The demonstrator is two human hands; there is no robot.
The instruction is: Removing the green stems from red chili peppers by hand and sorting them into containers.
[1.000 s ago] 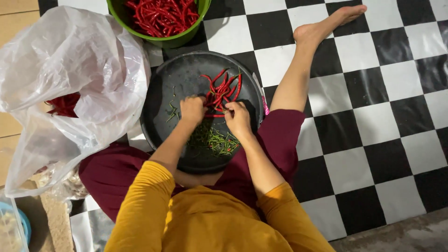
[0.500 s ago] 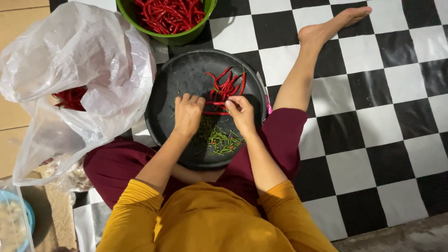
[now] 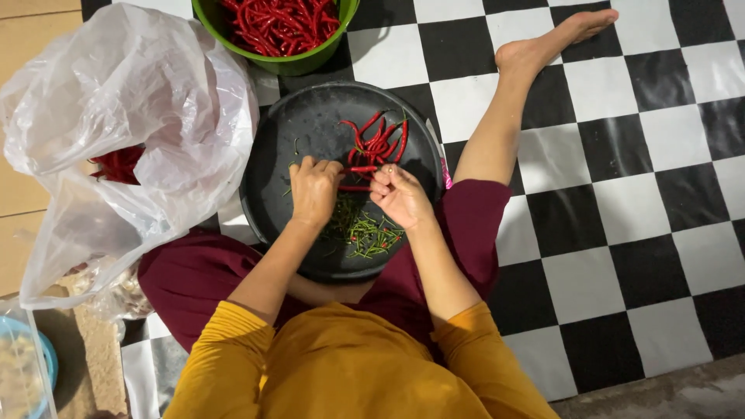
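Our view has slid down since a second ago; the hands stay put. Left hand (image 3: 314, 188) and right hand (image 3: 400, 194), both curled over one black tray (image 3: 272, 167), pinch one red chili (image 3: 355, 188) between them (thin, glossy). One green bowl (image 3: 310, 62), one bag (image 3: 132, 116).

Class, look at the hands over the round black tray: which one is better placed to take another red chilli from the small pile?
The right hand, probably. It lies nearer the pile of red chillies on the round black tray than the left hand.
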